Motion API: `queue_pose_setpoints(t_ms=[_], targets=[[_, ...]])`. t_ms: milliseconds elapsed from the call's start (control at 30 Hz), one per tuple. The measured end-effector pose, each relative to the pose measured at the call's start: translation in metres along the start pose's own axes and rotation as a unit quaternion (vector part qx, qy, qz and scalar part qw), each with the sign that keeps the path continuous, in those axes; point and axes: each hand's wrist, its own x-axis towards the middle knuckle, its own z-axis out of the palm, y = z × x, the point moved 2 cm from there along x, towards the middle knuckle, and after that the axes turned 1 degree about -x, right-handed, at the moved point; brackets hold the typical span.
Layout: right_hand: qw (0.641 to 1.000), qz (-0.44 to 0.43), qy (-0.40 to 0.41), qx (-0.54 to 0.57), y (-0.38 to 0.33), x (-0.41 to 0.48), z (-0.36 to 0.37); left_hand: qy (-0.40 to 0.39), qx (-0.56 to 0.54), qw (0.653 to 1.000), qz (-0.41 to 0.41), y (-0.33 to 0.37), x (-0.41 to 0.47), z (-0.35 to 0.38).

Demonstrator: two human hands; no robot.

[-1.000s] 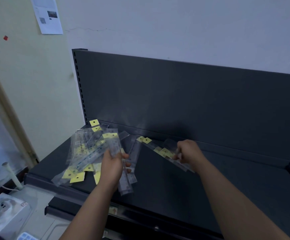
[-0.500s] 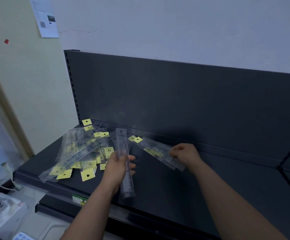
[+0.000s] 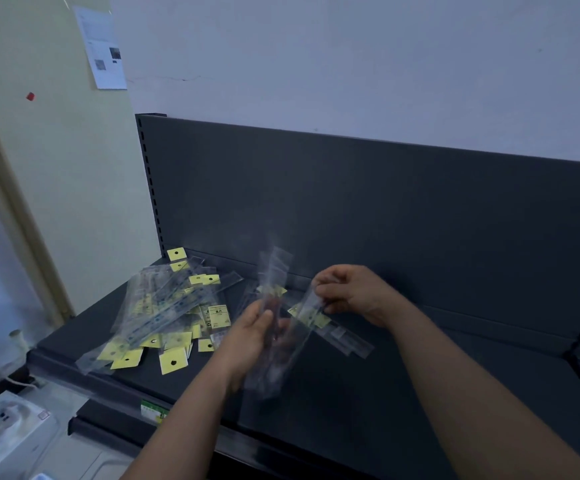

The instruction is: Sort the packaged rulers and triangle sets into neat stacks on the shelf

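Dark grey metal shelf [image 3: 403, 393], viewed from above and in front; lighting is dim.

1. Nearest items. A white boxed item in clear wrap [image 3: 8, 427] lies below the shelf at lower left. A green price label [image 3: 153, 410] is fixed to the shelf's front edge.
2. Left hand [image 3: 250, 337]. Fingers are curled round a long clear ruler pack [image 3: 271, 362], held nearly upright above the shelf deck, left of centre. The pack is motion-blurred; its markings cannot be read. It partly hides the hand's fingertips and the deck behind it.
3. Right hand [image 3: 351, 296]. Thumb and fingers pinch the top of a second pack [image 3: 311, 315], a clear sleeve with a yellow header card, just beside the ruler pack. Further clear sleeves [image 3: 347, 339] lie flat on the deck under it.
4. Pile of packs [image 3: 167, 313]. Located at the shelf's left end, loosely crossed, unsorted. Each is a clear sleeve with a yellow punched header card; one shows a printed label.
5. Back panel [image 3: 385, 209]. Upright, with a slotted post at its left edge.
6. Wall [image 3: 351, 64]. Pale, with a paper notice [image 3: 103, 46] and a small red mark [image 3: 30, 96] at left.
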Motion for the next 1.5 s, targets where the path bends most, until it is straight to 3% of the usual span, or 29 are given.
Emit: queue_pose_setpoints(t_ms=[167,267,333,467,600,667,933,1000,1300,1500], targets=[[0.999,-0.005,0.035,0.017,0.023,0.027,0.041,-0.03,-0.02,0.999,-0.029,-0.007,-0.013,-0.005],[0.998,0.005,0.062,0.02,0.037,0.042,0.057,0.016,-0.027,0.999,-0.019,-0.01,-0.013,-0.024],[0.994,-0.002,0.082,-0.071,0.047,0.057,0.061,0.078,-0.019,0.997,-0.001,-0.011,-0.008,-0.045],[0.95,-0.066,-0.002,-0.305,0.052,0.078,0.084,0.177,-0.036,0.984,0.011,-0.005,-0.004,-0.086],[0.911,-0.06,-0.113,-0.392,0.057,0.087,0.119,0.208,-0.047,0.977,0.012,0.001,-0.004,-0.109],[0.899,-0.051,-0.13,-0.416,0.061,0.088,0.121,0.209,-0.043,0.977,0.011,0.0,-0.001,-0.117],[0.906,-0.067,0.045,-0.416,0.063,0.067,0.075,0.194,-0.048,0.98,-0.001,-0.005,0.01,-0.12],[0.901,-0.033,0.074,-0.426,0.061,0.066,0.076,0.187,-0.052,0.981,0.0,-0.005,0.011,-0.115],[0.889,0.141,0.012,-0.435,0.048,0.066,0.095,0.185,-0.033,0.982,-0.013,-0.014,0.009,-0.104],[0.912,0.162,0.02,-0.376,0.05,0.063,0.091,0.189,-0.04,0.981,-0.015,-0.018,-0.006,-0.101]])
